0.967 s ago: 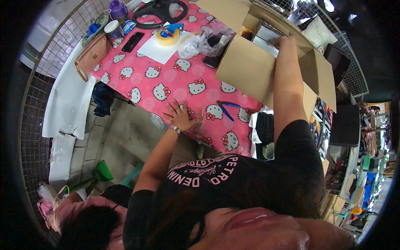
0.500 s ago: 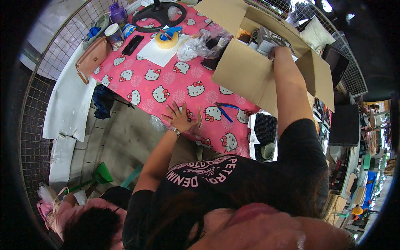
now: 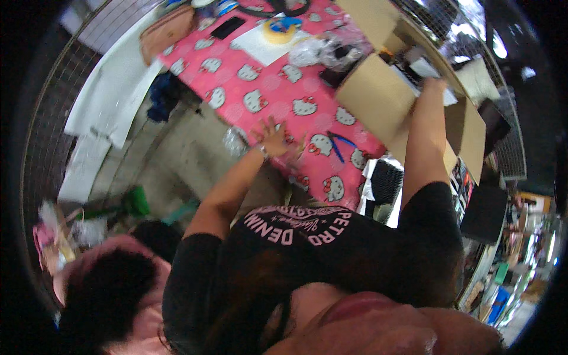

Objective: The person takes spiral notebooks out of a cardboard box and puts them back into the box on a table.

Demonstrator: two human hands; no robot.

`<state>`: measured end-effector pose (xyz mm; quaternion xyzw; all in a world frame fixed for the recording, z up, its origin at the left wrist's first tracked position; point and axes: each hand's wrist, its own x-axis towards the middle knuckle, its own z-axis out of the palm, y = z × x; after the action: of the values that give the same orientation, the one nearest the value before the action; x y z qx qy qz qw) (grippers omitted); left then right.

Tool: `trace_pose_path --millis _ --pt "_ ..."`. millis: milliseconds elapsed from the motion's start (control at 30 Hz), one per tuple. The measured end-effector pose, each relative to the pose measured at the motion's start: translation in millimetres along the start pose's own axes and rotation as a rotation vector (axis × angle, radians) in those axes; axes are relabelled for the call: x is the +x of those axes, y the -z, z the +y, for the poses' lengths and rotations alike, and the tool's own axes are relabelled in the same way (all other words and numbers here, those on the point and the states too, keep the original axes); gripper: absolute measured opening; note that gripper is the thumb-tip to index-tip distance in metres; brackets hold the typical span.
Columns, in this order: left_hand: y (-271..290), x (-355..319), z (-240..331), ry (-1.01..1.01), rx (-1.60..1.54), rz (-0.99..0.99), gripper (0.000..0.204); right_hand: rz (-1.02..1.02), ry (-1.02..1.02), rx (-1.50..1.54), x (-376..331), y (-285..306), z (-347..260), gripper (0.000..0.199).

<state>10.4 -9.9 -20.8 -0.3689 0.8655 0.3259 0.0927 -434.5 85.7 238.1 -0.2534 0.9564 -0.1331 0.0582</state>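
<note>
Pale packs (image 3: pixel 423 67) lie in the box (image 3: pixel 378 89), upper right of my frame; they seem shifted since half a second ago, so handling continues there. The right hand (image 3: pixel 435 87) reaches among them; I cannot tell whether it grasps. Mid-frame, the left hand (image 3: pixel 273 139) rests spread, empty, on the pink cloth (image 3: pixel 275 92), near the pliers (image 3: pixel 337 151).
</note>
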Motion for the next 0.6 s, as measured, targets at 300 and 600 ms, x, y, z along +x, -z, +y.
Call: trace_pose_path --millis 300,600 --pt "123.2 -42.5 -4.1 -0.392 -0.716 0.357 0.07 0.409 0.289 2.031 -171.3 14.6 -16.2 0.042" --pt "178.3 -108.9 41.3 -0.849 -0.488 0.661 0.085 0.093 0.857 0.213 -304.3 -34.6 -88.2 0.061"
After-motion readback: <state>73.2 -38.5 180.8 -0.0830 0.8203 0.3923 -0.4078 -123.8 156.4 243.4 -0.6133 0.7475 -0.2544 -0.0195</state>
